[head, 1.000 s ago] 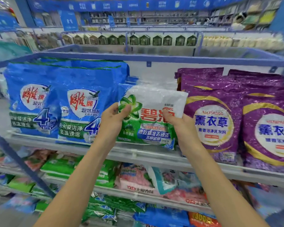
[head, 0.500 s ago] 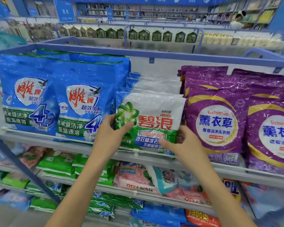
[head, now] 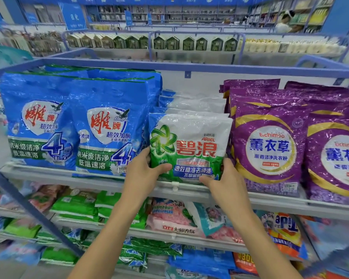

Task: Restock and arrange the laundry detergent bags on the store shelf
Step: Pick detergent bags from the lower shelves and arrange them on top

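Observation:
A white and green Ariel detergent bag (head: pixel 191 146) stands upright at the front of the top shelf (head: pixel 101 179), between the blue bags and the purple bags. My left hand (head: pixel 144 170) grips its lower left corner, thumb across the front. My right hand (head: pixel 224 176) holds its lower right corner. Behind it stand more Ariel bags (head: pixel 193 103) in a row.
Two tall blue detergent bags (head: pixel 109 125) stand to the left, purple lavender bags (head: pixel 268 141) to the right. Lower shelves hold green bags (head: pixel 77 206), pink bags (head: pixel 169 216) and orange bags (head: pixel 284 234). A blue rail (head: pixel 189 67) runs above the top shelf. A person stands far back right.
The Ariel bag went from held up in front of the shelf down onto the top shelf. Both hands slid from its upper sides to its bottom corners.

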The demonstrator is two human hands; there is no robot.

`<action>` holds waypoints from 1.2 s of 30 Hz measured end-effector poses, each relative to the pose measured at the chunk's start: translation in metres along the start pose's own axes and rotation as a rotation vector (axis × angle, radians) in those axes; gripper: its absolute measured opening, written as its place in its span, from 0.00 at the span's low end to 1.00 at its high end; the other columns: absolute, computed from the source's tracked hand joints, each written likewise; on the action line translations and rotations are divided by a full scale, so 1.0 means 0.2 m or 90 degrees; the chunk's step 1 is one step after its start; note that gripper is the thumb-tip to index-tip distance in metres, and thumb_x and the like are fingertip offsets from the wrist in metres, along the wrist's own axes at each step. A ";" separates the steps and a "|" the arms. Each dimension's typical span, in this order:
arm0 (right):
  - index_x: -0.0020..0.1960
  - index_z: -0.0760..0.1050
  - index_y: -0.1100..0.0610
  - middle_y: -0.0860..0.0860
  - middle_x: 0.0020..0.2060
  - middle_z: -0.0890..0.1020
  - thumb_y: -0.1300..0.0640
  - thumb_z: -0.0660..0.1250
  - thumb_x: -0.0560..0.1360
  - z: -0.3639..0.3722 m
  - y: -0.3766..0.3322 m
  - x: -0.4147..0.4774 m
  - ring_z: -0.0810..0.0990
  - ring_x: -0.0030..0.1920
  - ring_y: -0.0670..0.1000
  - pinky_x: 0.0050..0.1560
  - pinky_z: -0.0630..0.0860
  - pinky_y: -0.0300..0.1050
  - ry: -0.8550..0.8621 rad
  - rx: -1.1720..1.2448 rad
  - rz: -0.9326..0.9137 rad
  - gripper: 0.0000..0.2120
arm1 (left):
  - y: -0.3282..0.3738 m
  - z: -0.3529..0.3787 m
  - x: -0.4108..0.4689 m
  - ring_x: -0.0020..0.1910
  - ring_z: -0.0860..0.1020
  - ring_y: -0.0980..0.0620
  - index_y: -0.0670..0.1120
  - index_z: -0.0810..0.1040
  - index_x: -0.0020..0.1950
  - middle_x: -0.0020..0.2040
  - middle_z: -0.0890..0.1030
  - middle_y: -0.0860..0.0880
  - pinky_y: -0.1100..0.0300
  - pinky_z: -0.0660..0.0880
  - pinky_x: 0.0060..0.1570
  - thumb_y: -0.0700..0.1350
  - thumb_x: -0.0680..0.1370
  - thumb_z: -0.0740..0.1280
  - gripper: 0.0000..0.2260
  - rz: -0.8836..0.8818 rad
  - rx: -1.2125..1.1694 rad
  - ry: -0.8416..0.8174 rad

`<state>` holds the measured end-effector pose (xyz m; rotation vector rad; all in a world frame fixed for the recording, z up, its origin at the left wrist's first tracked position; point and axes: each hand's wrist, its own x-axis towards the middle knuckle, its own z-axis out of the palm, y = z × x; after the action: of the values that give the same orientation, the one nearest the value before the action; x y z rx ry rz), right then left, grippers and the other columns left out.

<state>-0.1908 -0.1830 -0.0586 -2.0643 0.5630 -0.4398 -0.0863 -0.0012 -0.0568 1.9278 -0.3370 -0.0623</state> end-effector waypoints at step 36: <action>0.83 0.55 0.46 0.42 0.80 0.60 0.27 0.46 0.79 1.37 -0.59 -0.90 0.58 0.80 0.46 0.80 0.56 0.46 -0.503 -0.287 -0.429 0.38 | -0.70 -1.47 -1.36 0.61 0.81 0.48 0.48 0.80 0.62 0.59 0.82 0.51 0.59 0.74 0.60 0.60 0.81 0.58 0.21 -0.266 0.577 0.257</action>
<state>-0.1742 0.1614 -0.1142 -2.5914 -0.5731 0.1784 -0.2593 0.3836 -0.1066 2.8057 0.3905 0.2453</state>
